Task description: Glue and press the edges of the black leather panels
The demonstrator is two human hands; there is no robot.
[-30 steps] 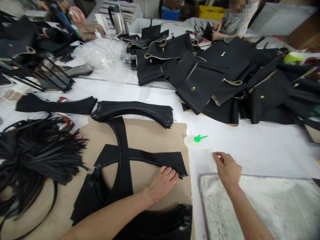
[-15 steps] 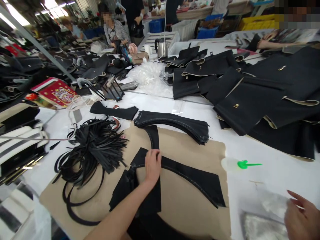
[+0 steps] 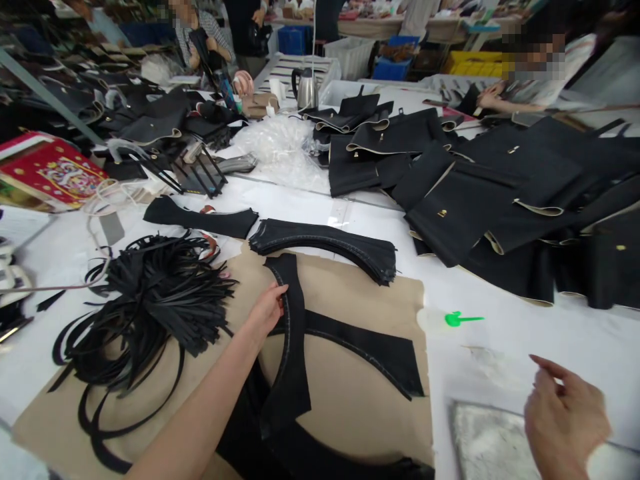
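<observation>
Pinched the curved black strip with the left hand; held the right hand loose, empty, above the bench.

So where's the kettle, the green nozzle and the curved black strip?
kettle (image 3: 306, 93): head view, steel body.
green nozzle (image 3: 454, 319): head view, thick end.
curved black strip (image 3: 290, 380): head view, wide lower part.

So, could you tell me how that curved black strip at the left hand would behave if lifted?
The curved black strip looks thin and lies flat on the brown sheet, so it would probably droop. It seems light for its size. Crossing the other strip, it might drag that along.
</observation>
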